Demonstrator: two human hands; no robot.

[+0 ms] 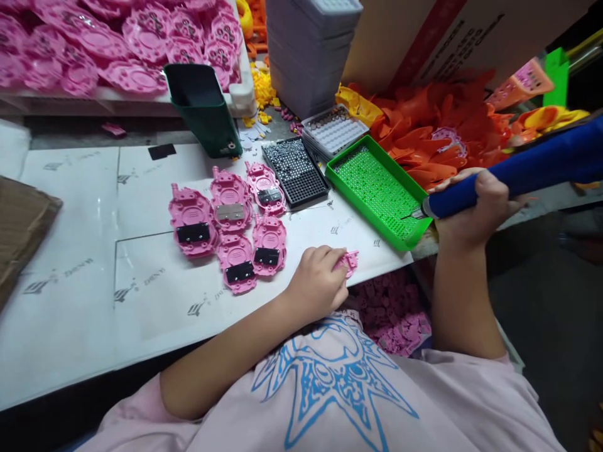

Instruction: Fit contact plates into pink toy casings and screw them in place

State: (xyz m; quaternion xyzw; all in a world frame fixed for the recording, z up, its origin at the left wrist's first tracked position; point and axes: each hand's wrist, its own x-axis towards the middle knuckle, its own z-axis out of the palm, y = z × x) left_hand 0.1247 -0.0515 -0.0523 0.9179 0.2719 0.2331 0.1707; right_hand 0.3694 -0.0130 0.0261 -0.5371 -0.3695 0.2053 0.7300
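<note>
At the far left I see a piece of brown cardboard (23, 232) over the white, printed counter (70, 251). Behind, a white crate (108, 107) is heaped with pink shells (146, 31). In front of it lies a small flat black piece (161, 151), and just right of that stands a dark green bin (207, 119). Nearer me, five pink housings (234, 251) lie close together, each bearing a dark or shiny plate (193, 233).

My left grip (318, 279) is curled over a small pink piece (349, 260) at the counter's near edge; one end pokes out past my fingers, the rest is hidden. Above it sits a black perforated tray (306, 190), partly filled with small metal parts, with a white tray (334, 129) and a tall pale stack (306, 56) behind. Next comes a bright green tray (367, 216) with a perforated floor.

My right grip (480, 210) is wrapped round a blue power driver (522, 163). Its thin bit points left, over the green tray's near end; I cannot tell whether it touches. Orange parts (424, 125) are piled behind.
</note>
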